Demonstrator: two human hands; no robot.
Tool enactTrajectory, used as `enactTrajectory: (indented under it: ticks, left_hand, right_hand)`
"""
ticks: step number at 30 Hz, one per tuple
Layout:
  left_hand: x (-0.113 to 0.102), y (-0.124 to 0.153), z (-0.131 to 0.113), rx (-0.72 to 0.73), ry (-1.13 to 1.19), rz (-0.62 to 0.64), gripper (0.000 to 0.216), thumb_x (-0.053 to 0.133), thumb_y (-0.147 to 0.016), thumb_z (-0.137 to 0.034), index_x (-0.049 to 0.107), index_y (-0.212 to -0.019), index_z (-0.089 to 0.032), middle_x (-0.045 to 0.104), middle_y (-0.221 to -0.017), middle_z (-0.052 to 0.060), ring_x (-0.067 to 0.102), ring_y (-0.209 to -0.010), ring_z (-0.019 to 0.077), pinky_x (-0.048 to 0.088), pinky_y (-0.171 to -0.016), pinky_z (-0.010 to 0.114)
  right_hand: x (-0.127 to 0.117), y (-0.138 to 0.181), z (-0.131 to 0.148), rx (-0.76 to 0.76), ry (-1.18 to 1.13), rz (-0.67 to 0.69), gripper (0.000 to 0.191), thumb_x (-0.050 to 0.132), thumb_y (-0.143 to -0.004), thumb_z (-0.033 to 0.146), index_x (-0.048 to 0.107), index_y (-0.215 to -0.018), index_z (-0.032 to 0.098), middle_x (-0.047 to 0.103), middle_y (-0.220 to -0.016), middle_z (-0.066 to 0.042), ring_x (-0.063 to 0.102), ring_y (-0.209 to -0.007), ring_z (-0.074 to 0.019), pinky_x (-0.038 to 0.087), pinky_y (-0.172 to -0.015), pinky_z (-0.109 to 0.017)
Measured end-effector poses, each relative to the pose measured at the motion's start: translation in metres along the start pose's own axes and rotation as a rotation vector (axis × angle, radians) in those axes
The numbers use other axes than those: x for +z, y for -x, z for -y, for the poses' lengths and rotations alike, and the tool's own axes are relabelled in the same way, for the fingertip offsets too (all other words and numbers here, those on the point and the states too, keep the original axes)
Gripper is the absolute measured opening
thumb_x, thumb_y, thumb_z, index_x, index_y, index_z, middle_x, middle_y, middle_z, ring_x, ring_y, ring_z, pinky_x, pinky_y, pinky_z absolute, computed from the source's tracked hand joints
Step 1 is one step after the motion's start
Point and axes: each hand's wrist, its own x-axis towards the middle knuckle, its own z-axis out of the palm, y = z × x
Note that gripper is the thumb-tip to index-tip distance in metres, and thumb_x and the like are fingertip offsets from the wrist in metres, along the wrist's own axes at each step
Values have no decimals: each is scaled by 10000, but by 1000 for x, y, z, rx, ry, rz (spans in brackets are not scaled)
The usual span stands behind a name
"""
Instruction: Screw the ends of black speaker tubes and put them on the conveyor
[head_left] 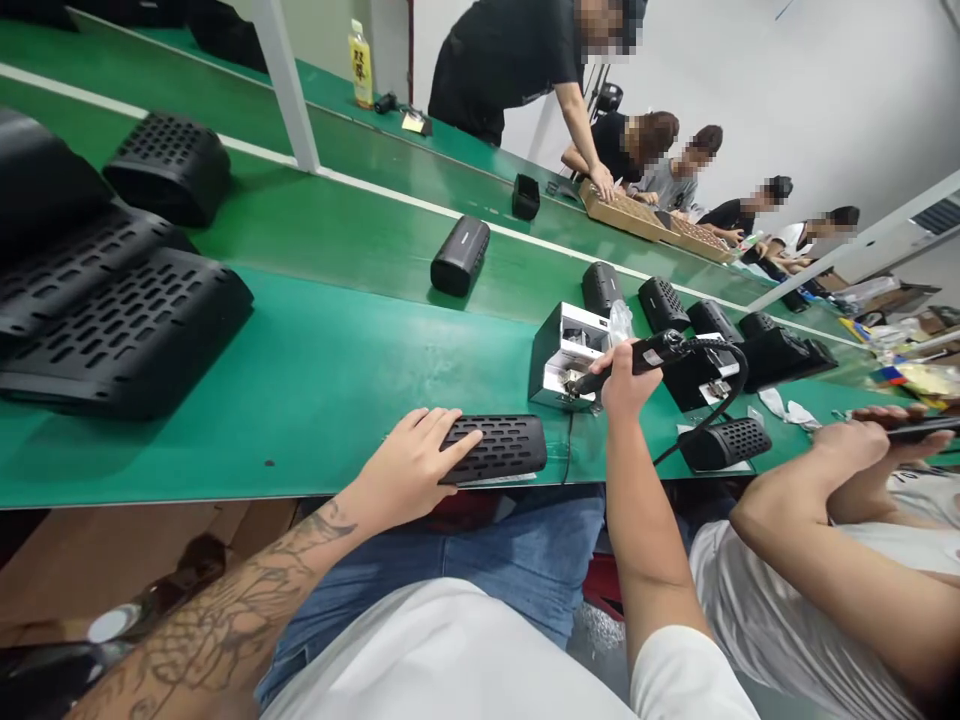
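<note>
My left hand (420, 458) grips the left end of a black perforated housing (504, 448), with fingers behind it and the thumb over its slotted face. The housing lies on the green bench near its front edge. In my right hand (627, 385) is a black corded electric screwdriver (651, 350), held nearly level with my fingers wrapped round it. Its tip points down-left into the front of a small silver and black screw feeder (566, 360). Whether the tip touches a screw is too small to tell.
Large black slotted covers (127, 330) are piled at the left. Several black housings stand on the green conveyor (360, 235) and right of the feeder. At the right edge, a neighbouring person's hands (855, 440) hold a dark object. Other people work across the line.
</note>
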Motion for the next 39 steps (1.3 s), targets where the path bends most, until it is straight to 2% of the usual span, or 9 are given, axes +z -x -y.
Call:
enactTrajectory:
  ticks: [3,7,9,11,15,19,25,33,39]
  left_hand:
    - [8,3,-2,-7,41,-21,933,978,-807,-158,700,-1669,-384,673,-1727,213,673,-1574,550,512,-1339,818]
    - [10,22,12,-39,134,-142,897,958,-942,-414,584,-1756,-389,520,-1877,206,558,-1695,564,390,-1415,861]
    - [15,35,22,-134,241,-188,1005,929,-974,-497,434,-1839,-370,464,-1904,215,520,-1736,526,436,-1423,795]
    - [24,47,33,-255,363,-190,1137,944,-949,-536,316,-1873,-325,466,-1877,234,527,-1734,495,499,-1406,726]
    - [42,59,44,-341,505,-152,1179,980,-897,-549,322,-1835,-273,481,-1826,236,567,-1690,469,502,-1409,695]
    - [49,57,46,-299,538,-198,1143,1000,-893,-542,359,-1802,-278,506,-1786,224,579,-1667,466,486,-1414,704]
    - [50,56,46,-278,552,-208,1140,1009,-894,-542,357,-1793,-282,533,-1754,211,597,-1647,454,500,-1403,684]
    - [51,57,46,-337,514,-177,1207,1012,-862,-588,327,-1803,-271,547,-1745,212,593,-1643,467,486,-1410,688]
    - [48,55,44,-358,507,-166,1213,1015,-849,-598,339,-1804,-276,547,-1752,209,601,-1639,468,518,-1391,669]
  right_hand:
    - [-2,4,12,-1,-17,35,604,862,-915,816,603,-949,272,634,-597,93,636,-505,-157,601,-602,-347]
    - [-10,19,43,34,-142,71,593,935,-891,774,617,-955,277,631,-600,110,625,-495,-133,600,-579,-309]
    - [-16,35,64,17,-236,96,617,938,-867,808,621,-942,284,603,-569,121,581,-436,-133,574,-512,-302]
    - [-23,54,85,10,-317,190,609,925,-869,828,642,-934,292,598,-558,118,549,-393,-136,547,-458,-298]
    - [-26,93,111,2,-438,411,494,903,-946,752,715,-960,295,622,-569,100,536,-360,-132,549,-431,-292]
    - [-19,110,109,26,-450,443,455,928,-955,695,732,-954,284,648,-578,93,586,-388,-136,594,-467,-286]
    - [-15,110,94,52,-455,487,423,962,-945,622,730,-909,271,672,-573,74,625,-411,-146,635,-498,-296]
    - [-12,108,96,75,-497,632,307,977,-944,452,737,-897,267,676,-580,71,615,-430,-124,625,-526,-267]
    - [-10,106,92,97,-505,680,317,987,-931,437,724,-878,268,651,-569,82,604,-429,-118,618,-532,-263]
